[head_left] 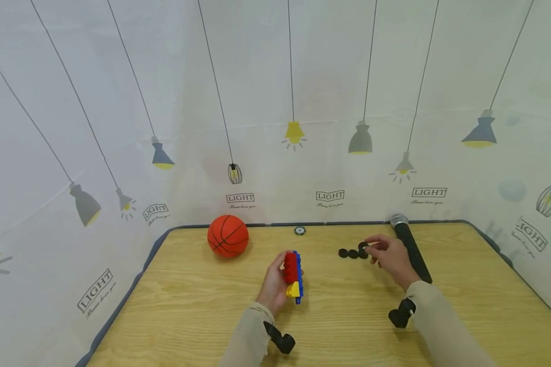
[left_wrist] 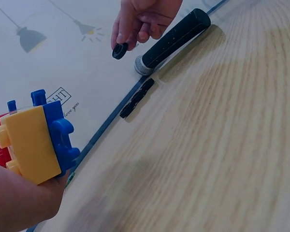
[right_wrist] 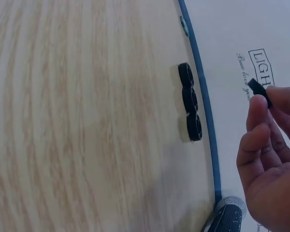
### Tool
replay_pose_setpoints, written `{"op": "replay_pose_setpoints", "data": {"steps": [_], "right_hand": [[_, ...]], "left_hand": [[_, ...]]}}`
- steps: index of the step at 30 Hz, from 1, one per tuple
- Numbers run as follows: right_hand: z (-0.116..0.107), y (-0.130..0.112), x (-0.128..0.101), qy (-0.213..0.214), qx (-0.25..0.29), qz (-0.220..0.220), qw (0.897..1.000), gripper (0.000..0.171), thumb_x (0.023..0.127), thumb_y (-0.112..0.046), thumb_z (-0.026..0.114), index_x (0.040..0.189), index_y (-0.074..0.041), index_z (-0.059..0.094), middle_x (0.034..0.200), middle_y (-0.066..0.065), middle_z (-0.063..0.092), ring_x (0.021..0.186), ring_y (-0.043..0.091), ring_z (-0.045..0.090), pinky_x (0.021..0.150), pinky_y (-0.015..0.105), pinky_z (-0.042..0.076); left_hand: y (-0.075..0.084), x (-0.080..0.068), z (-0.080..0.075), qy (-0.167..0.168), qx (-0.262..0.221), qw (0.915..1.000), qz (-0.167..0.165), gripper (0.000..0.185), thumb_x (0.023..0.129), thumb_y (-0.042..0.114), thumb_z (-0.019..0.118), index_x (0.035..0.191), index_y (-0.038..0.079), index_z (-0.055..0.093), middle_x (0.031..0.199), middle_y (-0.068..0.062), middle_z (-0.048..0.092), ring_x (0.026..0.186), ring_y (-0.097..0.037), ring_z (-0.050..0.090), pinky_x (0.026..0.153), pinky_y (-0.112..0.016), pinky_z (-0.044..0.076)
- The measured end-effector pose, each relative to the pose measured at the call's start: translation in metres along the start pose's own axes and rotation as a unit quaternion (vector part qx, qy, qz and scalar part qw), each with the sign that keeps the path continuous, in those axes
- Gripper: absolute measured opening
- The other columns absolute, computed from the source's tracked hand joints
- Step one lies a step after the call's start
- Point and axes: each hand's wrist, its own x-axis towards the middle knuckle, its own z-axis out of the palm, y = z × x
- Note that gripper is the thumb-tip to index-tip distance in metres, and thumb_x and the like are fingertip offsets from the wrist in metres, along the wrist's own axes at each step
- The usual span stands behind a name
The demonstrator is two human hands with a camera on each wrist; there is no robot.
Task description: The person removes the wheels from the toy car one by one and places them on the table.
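Head view: your left hand (head_left: 273,285) grips a block stack (head_left: 293,276) of red, yellow and blue bricks, fingers curled round it, held near the middle of the tabletop (head_left: 202,311). In the left wrist view the block stack (left_wrist: 34,137) sits against your palm with the blue studs facing outward. Your right hand (head_left: 392,257) is well apart from the left, toward the far edge of the tabletop, and pinches a small black wheel (head_left: 364,246) between thumb and fingertips; the left wrist view shows that black wheel (left_wrist: 119,50) lifted clear of the wood, and the right wrist view shows it (right_wrist: 259,90) edge-on at your fingertips (right_wrist: 257,107). Just beside that hand, three more black wheels (head_left: 352,253) lie in a touching row near the far edge; the right wrist view shows the row (right_wrist: 189,108) close to the rim. A black microphone (head_left: 410,248) lies on the tabletop just right of your right hand, its mesh head at the far edge. An orange basketball (head_left: 228,235) rests by the far edge toward the left corner.
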Motion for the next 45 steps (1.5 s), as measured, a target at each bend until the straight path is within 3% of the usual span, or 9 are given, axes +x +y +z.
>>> {"op": "replay_pose_setpoints", "data": {"steps": [5, 10, 15, 22, 30, 45], "right_hand": [[0.002, 0.008, 0.004, 0.014, 0.018, 0.041, 0.999, 0.036, 0.100, -0.017, 0.062, 0.132, -0.002, 0.061, 0.117, 0.026, 0.069, 0.072, 0.020, 0.070, 0.062, 0.033, 0.055], [0.005, 0.016, 0.009, 0.041, 0.031, 0.095, 0.994, 0.035, 0.098, -0.018, 0.062, 0.128, 0.001, 0.061, 0.098, 0.018, 0.076, 0.065, 0.011, 0.067, 0.060, 0.030, 0.053], [0.009, 0.022, 0.011, 0.071, 0.004, 0.114, 0.991, 0.032, 0.096, -0.017, 0.063, 0.123, 0.001, 0.062, 0.089, 0.015, 0.075, 0.061, 0.011, 0.067, 0.058, 0.029, 0.051], [0.011, 0.027, 0.012, 0.089, -0.026, 0.144, 0.985, 0.029, 0.096, -0.015, 0.063, 0.119, 0.001, 0.061, 0.071, 0.009, 0.072, 0.054, 0.013, 0.066, 0.053, 0.029, 0.051], [0.014, 0.029, 0.018, 0.095, -0.032, 0.160, 0.982, 0.026, 0.095, -0.013, 0.062, 0.117, 0.001, 0.062, 0.064, 0.005, 0.068, 0.051, 0.013, 0.064, 0.050, 0.029, 0.049], [0.013, 0.029, 0.018, 0.096, -0.063, 0.147, 0.982, 0.021, 0.093, -0.011, 0.062, 0.108, 0.004, 0.061, 0.056, 0.003, 0.064, 0.048, 0.013, 0.061, 0.047, 0.028, 0.046]], "left_hand": [[-0.001, 0.001, 0.000, 0.007, 0.015, 0.9998, 0.005, 0.039, 0.105, 0.045, 0.043, 0.136, 0.021, 0.047, 0.122, -0.004, 0.053, 0.105, -0.023, 0.053, 0.084, -0.029, 0.048], [0.000, 0.001, 0.000, 0.009, 0.019, 0.9998, 0.006, 0.042, 0.105, 0.045, 0.044, 0.138, 0.019, 0.047, 0.124, -0.004, 0.053, 0.107, -0.024, 0.053, 0.086, -0.029, 0.047], [-0.002, 0.001, 0.000, 0.007, 0.017, 0.9998, 0.007, 0.033, 0.104, 0.043, 0.046, 0.128, 0.022, 0.053, 0.120, -0.002, 0.054, 0.100, -0.021, 0.055, 0.083, -0.027, 0.049], [-0.002, 0.001, -0.001, 0.011, 0.022, 0.9997, 0.006, 0.037, 0.105, 0.044, 0.044, 0.132, 0.020, 0.050, 0.121, -0.003, 0.054, 0.102, -0.022, 0.054, 0.084, -0.027, 0.049], [-0.003, 0.003, -0.004, 0.016, 0.027, 0.9994, 0.015, 0.036, 0.105, 0.043, 0.045, 0.131, 0.019, 0.052, 0.126, -0.004, 0.054, 0.105, -0.024, 0.055, 0.087, -0.029, 0.049], [-0.003, 0.002, -0.003, 0.014, 0.041, 0.9990, 0.012, 0.040, 0.105, 0.044, 0.044, 0.135, 0.019, 0.051, 0.137, -0.008, 0.051, 0.124, -0.033, 0.051, 0.093, -0.031, 0.048]]}}
